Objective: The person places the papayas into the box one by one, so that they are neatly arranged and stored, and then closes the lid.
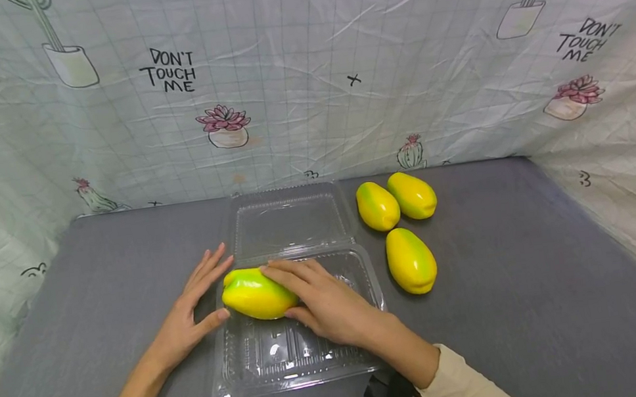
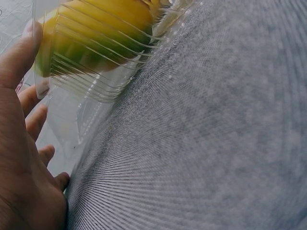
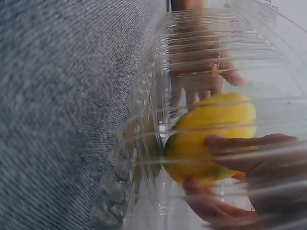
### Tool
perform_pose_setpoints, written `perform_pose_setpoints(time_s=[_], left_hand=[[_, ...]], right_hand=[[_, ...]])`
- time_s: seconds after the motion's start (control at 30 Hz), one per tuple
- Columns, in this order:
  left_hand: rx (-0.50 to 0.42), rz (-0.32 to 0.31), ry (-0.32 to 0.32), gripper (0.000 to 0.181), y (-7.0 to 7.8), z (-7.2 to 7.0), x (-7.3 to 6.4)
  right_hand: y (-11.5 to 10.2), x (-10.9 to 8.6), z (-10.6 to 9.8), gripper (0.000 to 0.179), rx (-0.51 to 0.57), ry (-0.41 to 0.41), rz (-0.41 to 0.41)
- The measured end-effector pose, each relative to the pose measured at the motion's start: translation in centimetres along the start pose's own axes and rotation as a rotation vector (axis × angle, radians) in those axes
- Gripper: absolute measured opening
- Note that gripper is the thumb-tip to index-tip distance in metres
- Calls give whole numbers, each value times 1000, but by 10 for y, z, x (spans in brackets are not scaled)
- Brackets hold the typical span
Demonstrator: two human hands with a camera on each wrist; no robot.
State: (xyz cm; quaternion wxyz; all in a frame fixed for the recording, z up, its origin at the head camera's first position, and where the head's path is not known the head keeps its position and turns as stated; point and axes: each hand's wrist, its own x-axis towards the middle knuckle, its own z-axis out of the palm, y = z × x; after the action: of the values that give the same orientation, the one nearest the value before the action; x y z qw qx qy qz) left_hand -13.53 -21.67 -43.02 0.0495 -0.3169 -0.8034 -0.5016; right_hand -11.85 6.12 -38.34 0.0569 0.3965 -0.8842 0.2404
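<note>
The fingers of the right hand curve over the right end of a yellow-green fruit, with the thumb on its near side, so they pinch it. The fingers of the left hand are spread, with the thumb well out, beside the left rim of the plastic box; whether any of them touches the fruit, I cannot tell.

The held fruit is inside the walls of the plastic box, in the left part by the hinge, lying roughly parallel to the desk's far edge. Whether it bears fully on the bottom is hidden. The box's lid lies folded back toward that far edge.

To do this well, I would lower the fruit flat and ease the right fingers off only once it sits without rolling. The left hand would serve best steadying the rim lightly, since such thin plastic probably flexes or slides if pushed.

Right of the box, three more fruits rest on the desk: two side by side near the far edge, one closer to the near edge. A printed cloth hangs behind.
</note>
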Motion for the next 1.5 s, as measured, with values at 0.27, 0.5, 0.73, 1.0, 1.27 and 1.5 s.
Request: perform_pose_setpoints(time_s=[0.27,0.5,0.73,1.0,1.27,1.5], left_hand=[[28,-11,8,66,0,1,-1],[29,-14,11,66,1,1,0],[34,-14,14,66,1,0,0],[44,-18,13,66,2,1,1],[35,-13,16,66,2,0,1],[31,-3,14,65,1,0,2]], right_hand=[[0,-1,-2,72,-9,12,-3],[0,-2,-4,73,-17,6,6],[0,-2,-7,72,-43,3,3],[-3,-4,-19,75,-20,-4,20],[-7,-11,-42,72,86,18,68],[-6,-24,-58,69,147,98,63]])
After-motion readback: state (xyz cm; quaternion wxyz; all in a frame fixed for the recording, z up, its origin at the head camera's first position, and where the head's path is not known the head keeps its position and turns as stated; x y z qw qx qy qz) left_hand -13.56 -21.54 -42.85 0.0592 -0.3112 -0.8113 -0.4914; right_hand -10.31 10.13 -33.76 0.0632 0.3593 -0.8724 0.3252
